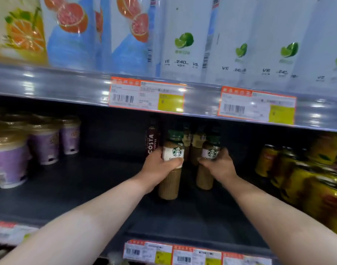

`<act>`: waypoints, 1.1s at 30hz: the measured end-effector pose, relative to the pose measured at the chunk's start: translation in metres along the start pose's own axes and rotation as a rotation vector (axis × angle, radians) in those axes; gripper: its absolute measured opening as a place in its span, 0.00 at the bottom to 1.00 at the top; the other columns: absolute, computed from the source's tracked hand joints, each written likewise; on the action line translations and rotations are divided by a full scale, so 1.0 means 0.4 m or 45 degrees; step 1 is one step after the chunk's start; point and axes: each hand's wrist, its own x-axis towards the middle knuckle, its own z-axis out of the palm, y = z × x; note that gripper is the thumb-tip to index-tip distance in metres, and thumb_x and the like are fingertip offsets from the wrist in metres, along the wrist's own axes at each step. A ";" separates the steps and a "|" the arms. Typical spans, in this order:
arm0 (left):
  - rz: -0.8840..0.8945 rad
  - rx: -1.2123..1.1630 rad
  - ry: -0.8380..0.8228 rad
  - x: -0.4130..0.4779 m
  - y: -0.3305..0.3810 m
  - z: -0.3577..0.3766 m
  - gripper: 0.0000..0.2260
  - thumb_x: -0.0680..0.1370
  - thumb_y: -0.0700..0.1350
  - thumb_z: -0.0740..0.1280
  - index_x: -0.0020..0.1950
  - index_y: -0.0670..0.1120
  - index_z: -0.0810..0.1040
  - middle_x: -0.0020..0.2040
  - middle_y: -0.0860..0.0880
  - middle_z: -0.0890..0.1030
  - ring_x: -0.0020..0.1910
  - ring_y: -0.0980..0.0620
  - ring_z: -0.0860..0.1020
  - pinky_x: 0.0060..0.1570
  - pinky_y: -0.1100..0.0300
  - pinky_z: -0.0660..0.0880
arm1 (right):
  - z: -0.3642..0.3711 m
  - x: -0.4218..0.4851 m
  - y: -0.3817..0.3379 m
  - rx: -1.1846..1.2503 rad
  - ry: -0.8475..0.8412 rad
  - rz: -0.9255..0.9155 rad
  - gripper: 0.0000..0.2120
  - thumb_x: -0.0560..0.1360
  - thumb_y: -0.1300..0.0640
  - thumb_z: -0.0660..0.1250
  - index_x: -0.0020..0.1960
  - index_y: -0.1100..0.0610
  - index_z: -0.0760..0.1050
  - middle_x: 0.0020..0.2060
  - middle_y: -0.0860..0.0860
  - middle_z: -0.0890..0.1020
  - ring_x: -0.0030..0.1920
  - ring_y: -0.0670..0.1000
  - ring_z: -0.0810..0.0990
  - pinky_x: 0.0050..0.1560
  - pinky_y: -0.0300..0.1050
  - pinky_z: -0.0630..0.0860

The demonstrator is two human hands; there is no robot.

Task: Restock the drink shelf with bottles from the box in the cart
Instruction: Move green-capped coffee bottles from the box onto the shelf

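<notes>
Left hand (158, 166): fingers curled round the white-label coffee bottle (169, 186), upright at mid dark shelf (77, 188).
Right hand (220, 165): clamped on the pink-label coffee bottle (204, 178), just beside, at 3 o'clock.
Costa bottle (152, 142): behind, 11 o'clock.
Purple cups (43, 144): 9 o'clock, well apart.

Both arms reach onto the dark shelf (72, 188). The left hand (160, 165) grips a Starbucks coffee bottle (171, 169) by its label; the right hand (219, 165) grips a second Starbucks bottle (207, 169) just beside it — more bottles stand behind. Purple cups (43, 144) sit far left, yellow cans (317, 180) right.
</notes>
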 end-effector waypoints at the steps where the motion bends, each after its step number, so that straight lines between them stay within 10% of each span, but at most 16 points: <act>1: -0.002 0.009 0.009 0.011 -0.004 0.004 0.06 0.70 0.44 0.73 0.41 0.53 0.80 0.36 0.59 0.82 0.35 0.68 0.78 0.31 0.76 0.70 | 0.008 0.010 0.002 0.017 -0.011 0.004 0.28 0.64 0.52 0.78 0.55 0.58 0.65 0.55 0.57 0.78 0.54 0.56 0.78 0.51 0.48 0.76; 10: -0.037 0.000 -0.062 0.120 -0.034 0.040 0.15 0.70 0.41 0.74 0.55 0.48 0.76 0.48 0.52 0.81 0.45 0.57 0.79 0.36 0.72 0.73 | 0.028 0.071 0.006 0.028 -0.208 0.023 0.36 0.63 0.58 0.79 0.64 0.60 0.64 0.52 0.51 0.76 0.50 0.48 0.75 0.45 0.31 0.72; 21: -0.065 0.131 -0.093 0.236 -0.081 0.104 0.21 0.70 0.42 0.74 0.61 0.44 0.75 0.57 0.45 0.80 0.52 0.50 0.79 0.51 0.59 0.74 | 0.057 0.082 0.056 0.029 -0.274 -0.036 0.31 0.66 0.60 0.77 0.66 0.59 0.70 0.59 0.54 0.78 0.59 0.51 0.77 0.58 0.41 0.72; 26: -0.083 0.337 -0.075 0.257 -0.112 0.121 0.31 0.66 0.40 0.77 0.65 0.42 0.68 0.61 0.43 0.76 0.59 0.45 0.76 0.59 0.49 0.74 | 0.074 0.099 0.053 -0.008 -0.211 -0.080 0.26 0.66 0.61 0.77 0.62 0.58 0.73 0.53 0.50 0.80 0.53 0.46 0.76 0.47 0.31 0.68; 33: -0.081 0.393 -0.096 0.284 -0.126 0.121 0.29 0.68 0.41 0.76 0.65 0.42 0.68 0.62 0.43 0.76 0.61 0.45 0.75 0.55 0.55 0.73 | 0.091 0.128 0.048 -0.062 -0.250 -0.025 0.27 0.66 0.59 0.76 0.62 0.59 0.72 0.57 0.54 0.80 0.58 0.53 0.78 0.55 0.41 0.72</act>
